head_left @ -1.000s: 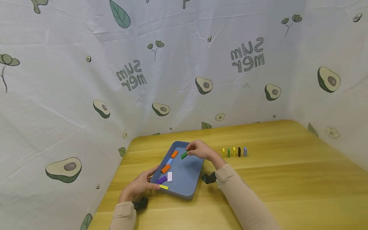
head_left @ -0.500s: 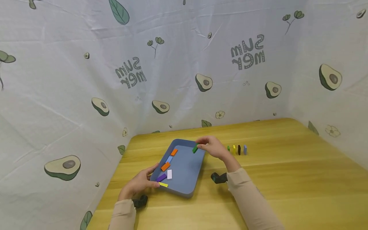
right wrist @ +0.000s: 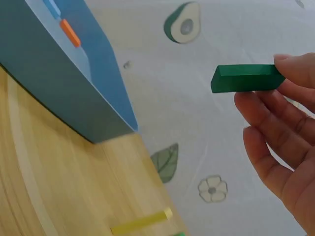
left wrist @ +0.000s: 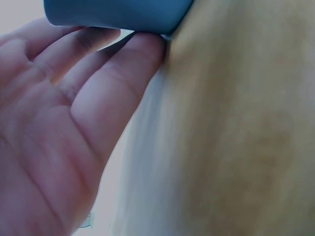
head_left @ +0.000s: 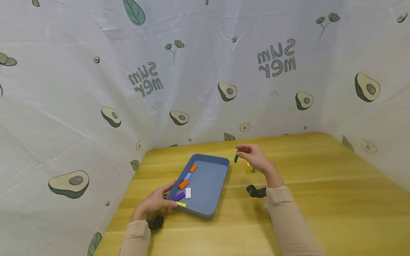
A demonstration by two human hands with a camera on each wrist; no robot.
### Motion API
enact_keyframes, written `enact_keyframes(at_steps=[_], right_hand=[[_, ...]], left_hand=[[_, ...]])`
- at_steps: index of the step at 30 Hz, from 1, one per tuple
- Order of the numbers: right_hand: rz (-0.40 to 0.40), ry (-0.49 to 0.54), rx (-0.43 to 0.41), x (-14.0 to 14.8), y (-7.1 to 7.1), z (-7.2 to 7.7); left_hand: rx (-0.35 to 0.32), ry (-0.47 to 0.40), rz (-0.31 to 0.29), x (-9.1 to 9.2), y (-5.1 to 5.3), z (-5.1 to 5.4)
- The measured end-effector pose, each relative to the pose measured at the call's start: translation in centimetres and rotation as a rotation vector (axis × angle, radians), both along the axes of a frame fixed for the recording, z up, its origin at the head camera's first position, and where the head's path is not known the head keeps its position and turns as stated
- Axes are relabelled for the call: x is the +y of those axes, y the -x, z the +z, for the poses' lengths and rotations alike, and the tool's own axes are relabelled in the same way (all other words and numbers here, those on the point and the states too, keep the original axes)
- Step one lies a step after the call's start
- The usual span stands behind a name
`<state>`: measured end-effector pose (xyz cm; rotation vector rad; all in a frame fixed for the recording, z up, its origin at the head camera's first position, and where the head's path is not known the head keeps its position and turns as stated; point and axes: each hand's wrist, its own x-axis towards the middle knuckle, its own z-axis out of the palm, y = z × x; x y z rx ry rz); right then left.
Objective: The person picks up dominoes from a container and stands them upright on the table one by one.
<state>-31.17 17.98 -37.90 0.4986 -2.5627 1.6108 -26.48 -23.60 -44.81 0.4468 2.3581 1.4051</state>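
My right hand pinches a green domino block by one end between thumb and fingers. It is in the air, just right of the blue-grey tray. My left hand grips the tray's near left corner, thumb at the near wall and fingers along the left side. In the left wrist view the thumb touches the tray wall. Inside the tray lie orange, light blue, white, purple and yellow blocks, mostly along the left side.
Blocks stand upright in a row on the wooden table, right of the tray. A yellow block heads the row; my right hand hides most of the others. A printed cloth hangs behind and beside the table.
My right hand has carried the green block out of the tray, rightward past its rim, toward the upright row. My left hand and the tray have stayed nearly in place.
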Motion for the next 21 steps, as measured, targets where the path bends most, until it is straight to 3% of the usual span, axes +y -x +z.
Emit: enact_keyframes(at_steps=[4,13,21], right_hand=[[-0.07,-0.011,0.017,1.4,-0.4,0.2],[-0.18,-0.031,0.036,4.8,-0.7,0.2],[-0.261,0.002,0.038,7.9,-1.4,-0.3]], left_hand=[[-0.028,-0.022,-0.008,0.0,0.0,0.2],[-0.024,-0.061,-0.037,0.0,0.1,0.3],[-0.022,-0.03,-0.024,0.0,-0.1,0.4]])
